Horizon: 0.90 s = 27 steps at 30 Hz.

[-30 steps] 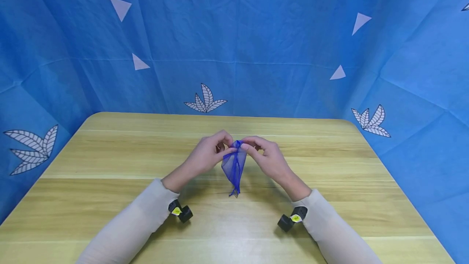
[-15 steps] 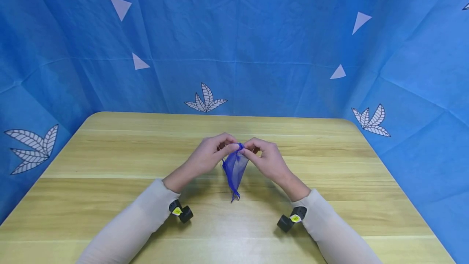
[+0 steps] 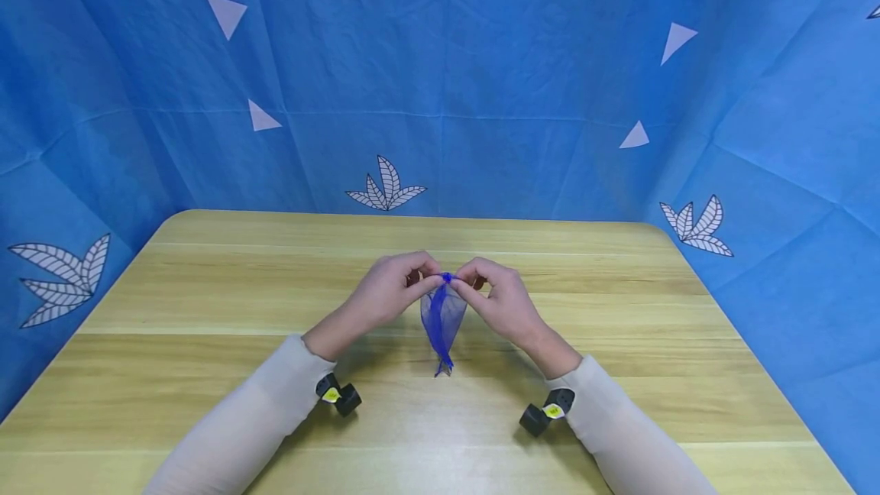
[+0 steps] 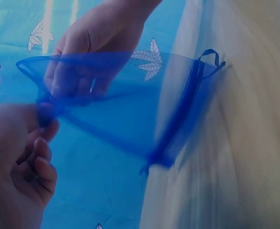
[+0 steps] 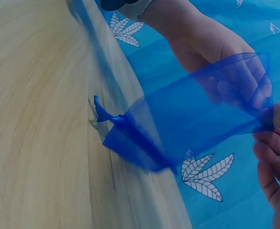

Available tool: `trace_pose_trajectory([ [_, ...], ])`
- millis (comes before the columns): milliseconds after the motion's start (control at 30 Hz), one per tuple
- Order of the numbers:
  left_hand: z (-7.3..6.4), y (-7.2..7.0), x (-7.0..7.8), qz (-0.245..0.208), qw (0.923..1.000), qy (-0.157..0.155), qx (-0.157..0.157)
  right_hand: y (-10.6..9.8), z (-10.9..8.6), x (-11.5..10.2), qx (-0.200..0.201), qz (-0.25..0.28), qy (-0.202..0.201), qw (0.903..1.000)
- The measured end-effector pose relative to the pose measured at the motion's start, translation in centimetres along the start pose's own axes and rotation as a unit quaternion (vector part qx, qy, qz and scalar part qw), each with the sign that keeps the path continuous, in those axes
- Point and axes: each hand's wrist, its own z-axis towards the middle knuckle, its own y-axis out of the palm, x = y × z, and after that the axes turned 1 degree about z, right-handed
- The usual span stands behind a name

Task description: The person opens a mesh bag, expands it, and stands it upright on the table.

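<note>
Two hands (image 3: pixel 393 289) (image 3: pixel 504 300) pinch-tight on pouch (image 3: pixel 443 319)

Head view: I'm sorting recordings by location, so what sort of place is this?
Probably a makeshift indoor filming booth: blue leaf-printed fabric sheeting hangs behind and on both sides of a pale wood-grain table, and black wrist-worn cameras are in view.

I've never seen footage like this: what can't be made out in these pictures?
Head view: part of the pinched end of the blue mesh pouch, hidden by the left hand and right hand.
Left wrist view: that pinched end, blurred.
Right wrist view: much of the right hand, cut off by the right edge.
</note>
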Motion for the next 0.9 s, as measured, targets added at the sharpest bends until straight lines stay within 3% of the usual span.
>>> trace_pose_trajectory([
  [167, 0.0, 0.0, 0.0, 0.092, 0.9955, 0.016, 0.017, 0.2, 0.0, 0.1, -0.002, -0.019, -0.029, 0.9994],
  [300, -0.1, 0.3, 0.1, 0.132, 0.9897, 0.041, 0.036, 0.4, -0.1, 0.2, 0.000, -0.031, -0.030, 0.9991],
  [600, -0.2, 0.8, 0.0, 0.146, 0.9780, 0.141, 0.047, 0.6, -0.1, -0.1, -0.004, -0.033, -0.014, 0.9994],
  [900, -0.3, 1.2, 0.3, 0.145, 0.9658, 0.201, 0.075, 1.0, -0.4, 0.0, 0.020, -0.120, 0.001, 0.9926],
])
